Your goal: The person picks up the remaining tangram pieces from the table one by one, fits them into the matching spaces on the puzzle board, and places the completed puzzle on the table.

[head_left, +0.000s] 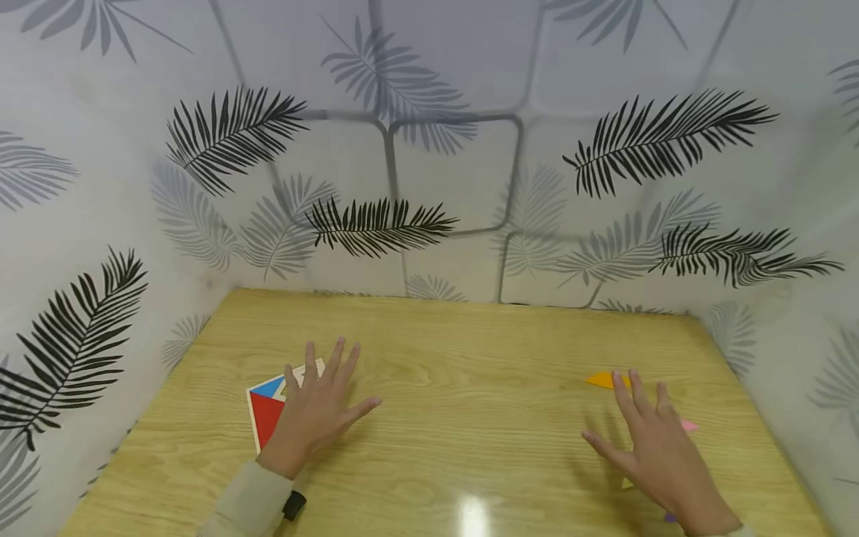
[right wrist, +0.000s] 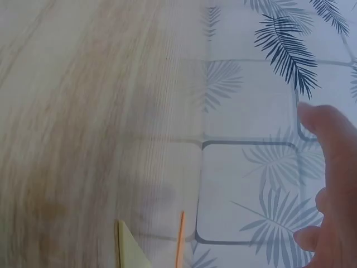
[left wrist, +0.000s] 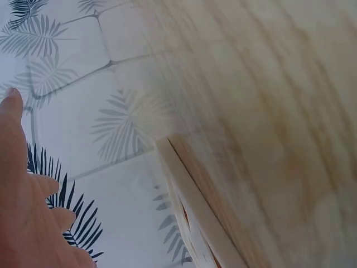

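My left hand [head_left: 315, 406], fingers spread, hovers over a flat puzzle board [head_left: 253, 421] with a pale rim. A red piece [head_left: 266, 416] and a blue triangle [head_left: 270, 385] show in it; the hand hides the rest. In the left wrist view, the board's wooden edge [left wrist: 195, 204] is seen side-on, beside the hand [left wrist: 28, 212]. My right hand [head_left: 661, 455] is over several loose pieces, its fingers extended and holding nothing. Around it show an orange piece [head_left: 599, 380], a pink tip [head_left: 689, 426], a yellow piece [head_left: 627, 483] and a purple bit [head_left: 669, 517], mostly covered.
Both hands are above a wood-grain table [head_left: 463, 418], with a bright light reflection near its front. Leaf-patterned cloth or paper walls [head_left: 456, 171] enclose the back and both sides. A black band [head_left: 294, 506] shows at the left wrist by the light sleeve [head_left: 248, 500].
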Available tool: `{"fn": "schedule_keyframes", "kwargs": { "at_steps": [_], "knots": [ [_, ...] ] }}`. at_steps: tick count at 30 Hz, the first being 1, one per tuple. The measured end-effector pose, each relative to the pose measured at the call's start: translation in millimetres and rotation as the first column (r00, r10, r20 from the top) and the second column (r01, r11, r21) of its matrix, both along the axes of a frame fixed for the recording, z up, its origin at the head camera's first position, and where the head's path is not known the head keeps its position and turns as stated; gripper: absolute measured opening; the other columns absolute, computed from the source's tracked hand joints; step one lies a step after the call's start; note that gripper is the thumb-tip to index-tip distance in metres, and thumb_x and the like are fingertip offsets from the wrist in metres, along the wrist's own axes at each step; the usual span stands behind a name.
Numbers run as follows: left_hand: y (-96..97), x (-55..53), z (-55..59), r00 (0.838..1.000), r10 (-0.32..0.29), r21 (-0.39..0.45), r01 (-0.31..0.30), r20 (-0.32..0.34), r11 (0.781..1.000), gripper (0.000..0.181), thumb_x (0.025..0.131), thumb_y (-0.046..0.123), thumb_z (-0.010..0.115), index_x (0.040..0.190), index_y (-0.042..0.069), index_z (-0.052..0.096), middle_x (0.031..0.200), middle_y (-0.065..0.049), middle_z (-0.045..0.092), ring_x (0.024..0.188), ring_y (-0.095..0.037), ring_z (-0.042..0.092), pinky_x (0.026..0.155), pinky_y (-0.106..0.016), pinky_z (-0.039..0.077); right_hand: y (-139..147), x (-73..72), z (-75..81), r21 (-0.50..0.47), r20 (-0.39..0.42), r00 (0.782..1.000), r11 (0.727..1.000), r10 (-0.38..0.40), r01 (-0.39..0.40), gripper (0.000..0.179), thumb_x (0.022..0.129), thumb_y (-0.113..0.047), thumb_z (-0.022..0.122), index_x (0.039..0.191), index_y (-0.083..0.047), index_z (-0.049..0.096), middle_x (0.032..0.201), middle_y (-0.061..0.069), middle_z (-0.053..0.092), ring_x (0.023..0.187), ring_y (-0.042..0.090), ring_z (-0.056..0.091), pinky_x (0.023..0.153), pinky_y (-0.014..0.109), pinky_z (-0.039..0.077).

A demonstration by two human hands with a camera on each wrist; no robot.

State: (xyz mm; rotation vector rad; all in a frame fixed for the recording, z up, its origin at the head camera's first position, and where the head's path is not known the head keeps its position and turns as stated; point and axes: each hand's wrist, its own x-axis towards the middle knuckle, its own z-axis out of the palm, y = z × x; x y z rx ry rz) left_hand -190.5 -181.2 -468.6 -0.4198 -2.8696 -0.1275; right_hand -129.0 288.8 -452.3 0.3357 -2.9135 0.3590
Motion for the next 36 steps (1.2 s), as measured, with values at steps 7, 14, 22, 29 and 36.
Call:
{"fn": "schedule_keyframes", "kwargs": {
  "at_steps": [7, 14, 22, 29, 36],
  "knots": [
    [-7.9, 0.8, -6.9, 0.999, -0.029, 0.089, 0.027, 0.020, 0.996, 0.081, 0.088, 0.066, 0.040, 0.151, 0.020, 0.016, 0.154, -0.010, 0.014, 0.132, -0.052, 0.011, 0.091, -0.069, 0.026, -8.3, -3.7, -4.4, -0.080, 0.023, 0.998, 0.995, 0.058, -0.056, 0.081, 0.094, -0.042, 0.052, 0.150, -0.009, 0.004, 0.152, 0.022, 0.004, 0.131, 0.054, 0.003, 0.090, 0.069, 0.024],
    [-18.6, 6.4, -10.7, 0.997, -0.035, 0.202, 0.050, -0.073, 0.978, 0.069, 0.093, 0.033, 0.058, 0.148, 0.009, 0.023, 0.148, -0.020, 0.026, 0.131, -0.048, 0.021, 0.096, -0.053, 0.035, -22.2, -10.7, -12.7, -0.177, 0.007, 0.991, 0.976, 0.133, -0.130, 0.069, 0.093, -0.024, 0.058, 0.148, -0.005, 0.020, 0.146, 0.025, 0.025, 0.133, 0.046, 0.017, 0.092, 0.064, 0.028],
    [-50.3, 10.9, -9.1, 0.998, 0.031, 0.254, -0.017, -0.053, 0.967, 0.062, 0.094, 0.030, 0.054, 0.146, 0.007, 0.028, 0.148, -0.021, 0.025, 0.128, -0.054, 0.021, 0.058, -0.034, 0.052, -59.8, -25.2, -13.5, -0.158, -0.045, 0.980, 0.967, 0.196, -0.201, 0.043, 0.087, -0.006, 0.064, 0.127, 0.003, 0.052, 0.122, 0.022, 0.055, 0.112, 0.039, 0.051, 0.088, 0.052, 0.042],
    [-71.1, 15.2, -11.4, 0.998, 0.054, 0.291, -0.047, -0.013, 0.956, 0.060, 0.094, 0.029, 0.054, 0.145, 0.005, 0.031, 0.148, -0.024, 0.023, 0.130, -0.052, 0.018, 0.079, -0.059, 0.044, -80.6, -29.6, -15.3, -0.185, -0.042, 0.972, 0.954, 0.231, -0.235, 0.028, 0.086, -0.005, 0.066, 0.113, -0.002, 0.064, 0.108, 0.011, 0.065, 0.098, 0.028, 0.061, 0.079, 0.040, 0.049],
    [-85.0, 25.8, -11.8, 0.990, 0.104, 0.367, -0.133, 0.096, 0.921, 0.050, 0.094, 0.021, 0.054, 0.138, 0.000, 0.040, 0.143, -0.025, 0.031, 0.123, -0.044, 0.039, 0.088, -0.057, 0.040, -92.9, -25.0, -17.1, -0.207, 0.005, 0.970, 0.949, 0.242, -0.236, 0.019, 0.087, -0.009, 0.065, 0.106, -0.008, 0.068, 0.101, 0.001, 0.066, 0.091, 0.019, 0.062, 0.074, 0.033, 0.050]
  ]
}}
